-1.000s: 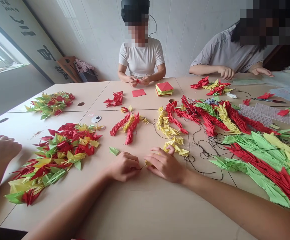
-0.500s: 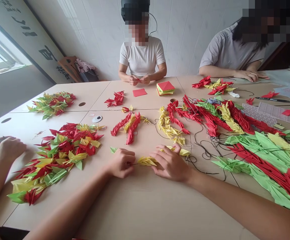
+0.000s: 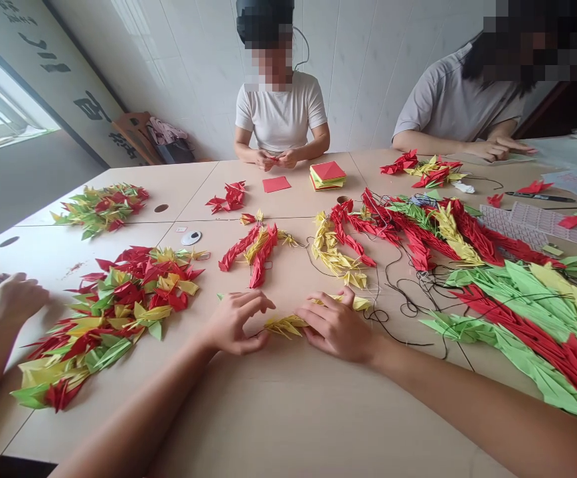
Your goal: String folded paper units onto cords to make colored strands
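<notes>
A strand of yellow folded-paper cranes point(image 3: 284, 325) lies across the table in front of me. My right hand point(image 3: 336, 330) is closed over its middle, and the strand's right end pokes out past the fingers. Left of the strand's tip, my left hand point(image 3: 236, 324) has its thumb and fingers apart, close to a dark thread coming from the tip. A green paper piece point(image 3: 220, 296) is mostly hidden behind that hand. Beyond my hands lie short red and yellow crane strands point(image 3: 264, 255) and another yellow strand point(image 3: 329, 249).
A pile of mixed paper cranes point(image 3: 119, 305) lies to the left, beside another person's hands point(image 3: 14, 302). Long red and green strands point(image 3: 522, 332) with tangled black cord point(image 3: 408, 302) cover the right. Across the table, a person folds red paper near a paper stack point(image 3: 328, 174).
My left hand has opened from a pinch at the thread, its fingers spreading apart. The yellow strand and my right hand have shifted slightly left.
</notes>
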Action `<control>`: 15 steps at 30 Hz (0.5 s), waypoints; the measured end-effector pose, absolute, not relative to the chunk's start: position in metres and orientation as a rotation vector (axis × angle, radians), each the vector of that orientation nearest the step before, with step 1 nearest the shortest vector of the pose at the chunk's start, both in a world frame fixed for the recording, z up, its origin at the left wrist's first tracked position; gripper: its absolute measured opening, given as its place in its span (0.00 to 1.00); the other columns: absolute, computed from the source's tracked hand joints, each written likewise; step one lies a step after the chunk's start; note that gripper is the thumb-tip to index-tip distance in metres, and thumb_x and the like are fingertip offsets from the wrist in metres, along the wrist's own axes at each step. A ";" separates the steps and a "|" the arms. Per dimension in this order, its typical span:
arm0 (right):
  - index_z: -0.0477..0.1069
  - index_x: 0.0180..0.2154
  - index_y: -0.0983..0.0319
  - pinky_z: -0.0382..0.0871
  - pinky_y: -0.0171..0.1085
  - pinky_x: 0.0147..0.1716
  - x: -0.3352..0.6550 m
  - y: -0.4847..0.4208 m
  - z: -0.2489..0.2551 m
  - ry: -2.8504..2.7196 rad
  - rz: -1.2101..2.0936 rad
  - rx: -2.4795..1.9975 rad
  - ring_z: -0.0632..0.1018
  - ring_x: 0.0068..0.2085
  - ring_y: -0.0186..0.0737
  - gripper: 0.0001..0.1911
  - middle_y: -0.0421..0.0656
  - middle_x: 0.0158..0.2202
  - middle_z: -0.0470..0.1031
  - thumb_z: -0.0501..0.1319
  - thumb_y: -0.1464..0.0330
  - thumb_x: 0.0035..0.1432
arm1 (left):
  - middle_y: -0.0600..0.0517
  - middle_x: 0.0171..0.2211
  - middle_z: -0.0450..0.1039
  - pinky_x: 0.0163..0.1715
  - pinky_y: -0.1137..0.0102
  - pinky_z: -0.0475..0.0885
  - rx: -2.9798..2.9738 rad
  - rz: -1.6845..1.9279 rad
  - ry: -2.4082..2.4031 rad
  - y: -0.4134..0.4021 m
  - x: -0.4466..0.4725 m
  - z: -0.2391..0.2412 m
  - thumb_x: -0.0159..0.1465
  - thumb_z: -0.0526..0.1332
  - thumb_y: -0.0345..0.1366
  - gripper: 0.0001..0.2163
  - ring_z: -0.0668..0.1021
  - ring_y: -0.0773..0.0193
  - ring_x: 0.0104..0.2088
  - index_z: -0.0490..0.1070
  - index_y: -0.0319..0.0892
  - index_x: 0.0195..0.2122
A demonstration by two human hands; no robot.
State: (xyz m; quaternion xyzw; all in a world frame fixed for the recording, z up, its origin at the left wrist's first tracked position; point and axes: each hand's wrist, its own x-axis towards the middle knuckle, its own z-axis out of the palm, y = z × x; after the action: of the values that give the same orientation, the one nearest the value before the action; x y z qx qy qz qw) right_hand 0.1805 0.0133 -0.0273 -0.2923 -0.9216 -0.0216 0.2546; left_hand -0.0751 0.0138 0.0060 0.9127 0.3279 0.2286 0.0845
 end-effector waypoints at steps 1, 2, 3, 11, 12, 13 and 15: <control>0.69 0.46 0.59 0.46 0.44 0.41 0.181 0.014 -0.028 -2.503 -0.052 -0.797 0.69 0.49 0.44 0.11 0.43 0.43 0.78 0.53 0.67 0.64 | 0.50 0.33 0.73 0.27 0.71 0.67 2.747 0.643 0.945 0.013 -0.073 0.006 0.57 0.58 0.38 0.13 0.74 0.65 0.28 0.67 0.41 0.42; 0.69 0.46 0.59 0.46 0.44 0.41 0.181 0.014 -0.028 -2.505 -0.048 -0.803 0.69 0.49 0.43 0.11 0.43 0.43 0.78 0.53 0.67 0.64 | 0.50 0.34 0.74 0.28 0.71 0.68 2.769 0.601 0.915 0.013 -0.071 0.006 0.58 0.58 0.37 0.11 0.75 0.65 0.29 0.67 0.42 0.42; 0.69 0.46 0.59 0.47 0.44 0.41 0.181 0.014 -0.028 -2.514 -0.047 -0.811 0.69 0.49 0.43 0.11 0.43 0.43 0.78 0.54 0.67 0.64 | 0.50 0.35 0.74 0.29 0.71 0.68 2.782 0.567 0.900 0.013 -0.070 0.006 0.59 0.58 0.36 0.11 0.75 0.65 0.29 0.68 0.42 0.42; 0.66 0.53 0.59 0.48 0.45 0.43 0.182 0.016 -0.026 -2.552 0.023 -0.864 0.69 0.48 0.44 0.17 0.45 0.44 0.76 0.55 0.67 0.62 | 0.49 0.37 0.73 0.29 0.73 0.68 2.715 0.365 0.972 0.013 -0.066 0.003 0.58 0.55 0.31 0.10 0.76 0.66 0.29 0.69 0.42 0.41; 0.66 0.53 0.59 0.48 0.45 0.44 0.182 0.016 -0.026 -2.560 0.035 -0.865 0.70 0.48 0.44 0.18 0.45 0.45 0.76 0.55 0.67 0.62 | 0.49 0.37 0.73 0.29 0.73 0.68 2.700 0.347 0.974 0.013 -0.066 0.003 0.58 0.55 0.31 0.10 0.76 0.65 0.30 0.69 0.42 0.41; 0.66 0.53 0.59 0.49 0.45 0.44 0.182 0.017 -0.025 -2.577 0.047 -0.859 0.70 0.48 0.43 0.18 0.46 0.45 0.75 0.54 0.67 0.62 | 0.48 0.37 0.72 0.30 0.73 0.68 2.684 0.334 0.974 0.013 -0.066 0.003 0.58 0.55 0.31 0.11 0.76 0.65 0.30 0.69 0.42 0.42; 0.67 0.51 0.59 0.49 0.44 0.45 0.182 0.017 -0.024 -2.617 0.076 -0.831 0.70 0.47 0.42 0.15 0.46 0.47 0.75 0.54 0.68 0.62 | 0.48 0.38 0.72 0.31 0.72 0.69 2.654 0.314 0.955 0.013 -0.066 0.004 0.59 0.55 0.31 0.11 0.76 0.64 0.31 0.70 0.42 0.43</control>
State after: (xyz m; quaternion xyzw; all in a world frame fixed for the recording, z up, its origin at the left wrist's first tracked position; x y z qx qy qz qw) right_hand 0.1822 0.0172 -0.0245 -0.2968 -0.9342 0.0272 0.1962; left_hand -0.0658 0.0130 0.0038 0.9245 0.3325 0.1092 0.1512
